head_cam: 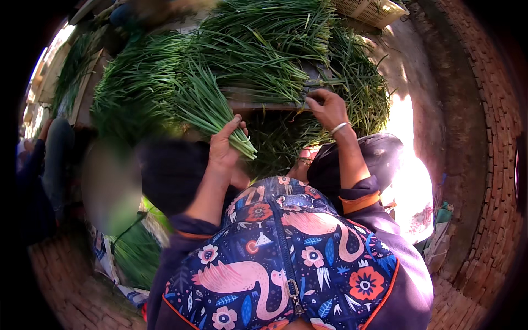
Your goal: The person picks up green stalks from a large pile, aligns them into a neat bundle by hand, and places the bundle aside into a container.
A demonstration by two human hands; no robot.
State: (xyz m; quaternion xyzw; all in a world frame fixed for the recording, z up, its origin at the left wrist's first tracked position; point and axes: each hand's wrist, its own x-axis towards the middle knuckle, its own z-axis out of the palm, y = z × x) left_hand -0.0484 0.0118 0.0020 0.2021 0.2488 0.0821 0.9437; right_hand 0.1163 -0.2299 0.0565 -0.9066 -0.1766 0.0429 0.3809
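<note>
My left hand (229,142) is shut around a bunch of green chives (210,109). The pale cut ends stick out below my thumb towards my lap, and the long leaves fan up and left over the pile. My right hand (330,108), with a pale bangle (339,128) at the wrist, is held apart from that bunch. Its thumb and fingers are curled together beside the stem ends of a heap of chives (264,74) on a low board (255,104). Whether anything thin is pinched in its fingertips I cannot make out.
More chives (136,78) are stacked at left. Loose leaf trimmings (365,88) lie at right and under the board. A cream plastic crate (369,12) stands at the back right. Bagged greens (136,251) sit by my left side. Another person's leg (59,161) shows at far left.
</note>
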